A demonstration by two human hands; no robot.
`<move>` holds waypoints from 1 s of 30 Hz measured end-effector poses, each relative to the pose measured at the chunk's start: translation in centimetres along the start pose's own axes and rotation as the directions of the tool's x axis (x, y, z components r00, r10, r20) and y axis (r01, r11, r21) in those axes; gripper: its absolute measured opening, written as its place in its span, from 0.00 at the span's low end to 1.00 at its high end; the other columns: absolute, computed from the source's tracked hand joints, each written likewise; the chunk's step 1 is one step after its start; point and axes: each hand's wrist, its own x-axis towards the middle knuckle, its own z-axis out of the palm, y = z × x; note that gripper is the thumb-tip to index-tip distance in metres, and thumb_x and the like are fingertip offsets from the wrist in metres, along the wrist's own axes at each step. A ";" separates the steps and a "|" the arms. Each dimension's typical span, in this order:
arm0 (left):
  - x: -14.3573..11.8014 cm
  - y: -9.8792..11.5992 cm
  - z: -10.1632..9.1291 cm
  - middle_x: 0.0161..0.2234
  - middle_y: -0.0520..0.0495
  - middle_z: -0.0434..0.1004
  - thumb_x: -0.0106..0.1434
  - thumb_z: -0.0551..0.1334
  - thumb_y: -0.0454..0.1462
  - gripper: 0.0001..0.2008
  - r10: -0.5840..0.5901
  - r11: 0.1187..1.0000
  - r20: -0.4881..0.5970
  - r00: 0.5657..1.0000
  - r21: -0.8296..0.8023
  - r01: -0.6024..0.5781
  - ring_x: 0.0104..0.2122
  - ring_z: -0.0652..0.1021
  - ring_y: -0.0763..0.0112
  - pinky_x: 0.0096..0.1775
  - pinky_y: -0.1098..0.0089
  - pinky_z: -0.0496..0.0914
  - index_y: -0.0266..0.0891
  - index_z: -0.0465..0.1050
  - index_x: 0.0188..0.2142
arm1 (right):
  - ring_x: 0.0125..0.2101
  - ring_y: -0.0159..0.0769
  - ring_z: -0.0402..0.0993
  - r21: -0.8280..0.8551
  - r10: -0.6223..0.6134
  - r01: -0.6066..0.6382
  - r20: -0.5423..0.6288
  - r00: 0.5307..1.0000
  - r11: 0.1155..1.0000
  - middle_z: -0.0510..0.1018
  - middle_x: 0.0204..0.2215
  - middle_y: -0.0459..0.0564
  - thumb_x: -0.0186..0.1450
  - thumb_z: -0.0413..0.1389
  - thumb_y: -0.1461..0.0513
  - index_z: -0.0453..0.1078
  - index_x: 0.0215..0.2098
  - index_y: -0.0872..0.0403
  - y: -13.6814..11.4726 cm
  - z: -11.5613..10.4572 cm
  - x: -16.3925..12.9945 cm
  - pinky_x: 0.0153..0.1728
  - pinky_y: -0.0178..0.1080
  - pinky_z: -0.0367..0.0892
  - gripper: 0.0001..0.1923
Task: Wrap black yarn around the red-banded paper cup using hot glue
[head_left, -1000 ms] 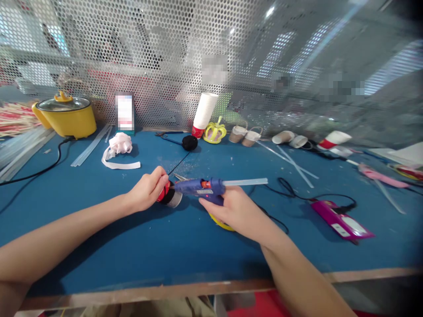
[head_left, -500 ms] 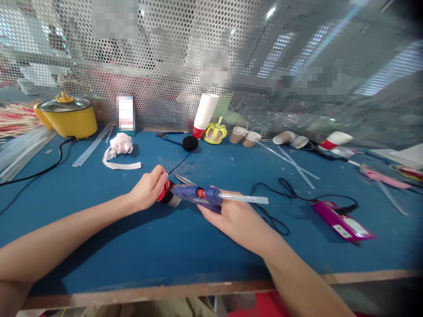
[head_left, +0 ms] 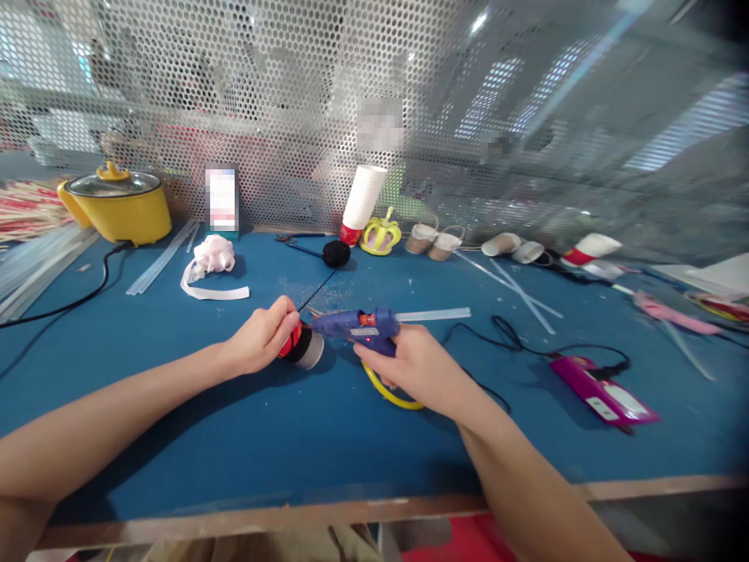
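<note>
My left hand point(head_left: 266, 337) is closed around a red paper cup point(head_left: 286, 345) lying on its side, with a black yarn band and its pale end to the right. A black strand runs from there to a black yarn ball point(head_left: 336, 254). My right hand point(head_left: 424, 367) grips a blue hot glue gun point(head_left: 356, 324), its nozzle pointing left beside the banded cup. From the gun's back sticks a clear glue stick point(head_left: 436, 314). A yellow loop point(head_left: 398, 400), partly hidden under my right hand, looks like a scissors handle.
At the back stand a yellow electric pot point(head_left: 132, 215), a stack of paper cups point(head_left: 363, 199), a yellow crown-like piece point(head_left: 380, 236) and small handled buckets point(head_left: 421, 238). White ribbon point(head_left: 214, 256) lies left. A purple power strip point(head_left: 605, 394) with black cords is on the right.
The glue gun has tilted and its back end has risen, showing more of its side. The cup's pale end and the yellow loop have come into view. My left hand has barely moved.
</note>
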 end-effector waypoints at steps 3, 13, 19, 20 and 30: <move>0.0 -0.2 0.0 0.20 0.56 0.62 0.65 0.45 0.39 0.09 0.024 1.000 -0.004 1.000 0.015 -0.024 0.19 0.64 0.77 0.24 0.75 0.58 0.40 0.55 0.30 | 0.13 0.29 0.62 0.030 0.035 -0.035 0.027 0.999 0.999 0.65 0.09 0.41 0.58 0.51 0.60 0.62 0.19 0.54 0.0 0.0 0.3 0.17 0.32 0.58 0.11; -0.2 -0.2 -0.1 0.20 0.57 0.60 0.65 0.44 0.39 0.09 0.043 0.999 0.006 0.999 0.017 -0.043 0.19 0.63 0.78 0.23 0.75 0.57 0.40 0.55 0.30 | 0.12 0.28 0.61 0.040 0.045 -0.046 0.034 0.998 0.998 0.65 0.09 0.42 0.58 0.51 0.60 0.61 0.18 0.54 0.0 0.0 1.0 0.18 0.31 0.59 0.13; -0.1 0.0 -0.1 0.20 0.56 0.61 0.65 0.45 0.38 0.09 0.046 0.999 0.003 0.999 0.016 -0.046 0.19 0.63 0.78 0.24 0.75 0.58 0.40 0.55 0.29 | 0.12 0.28 0.61 0.023 0.054 -0.055 0.055 0.997 0.998 0.65 0.09 0.42 0.59 0.50 0.61 0.60 0.17 0.54 -0.1 -0.1 0.9 0.18 0.31 0.60 0.14; -0.1 0.0 -0.1 0.20 0.56 0.61 0.65 0.45 0.38 0.09 0.049 0.999 0.005 0.999 0.012 -0.049 0.19 0.64 0.78 0.24 0.75 0.58 0.40 0.56 0.29 | 0.12 0.28 0.61 0.029 0.058 -0.060 0.059 0.997 0.998 0.65 0.09 0.41 0.59 0.51 0.61 0.60 0.17 0.54 -0.2 -0.2 0.8 0.18 0.31 0.60 0.13; -0.1 -0.1 0.0 0.20 0.56 0.60 0.65 0.45 0.38 0.09 0.041 0.999 0.008 0.999 0.014 -0.041 0.19 0.64 0.78 0.24 0.75 0.59 0.40 0.55 0.29 | 0.12 0.27 0.61 0.049 0.045 -0.047 0.046 0.998 0.998 0.65 0.09 0.41 0.59 0.51 0.60 0.61 0.19 0.55 -0.1 -0.1 1.0 0.17 0.30 0.60 0.12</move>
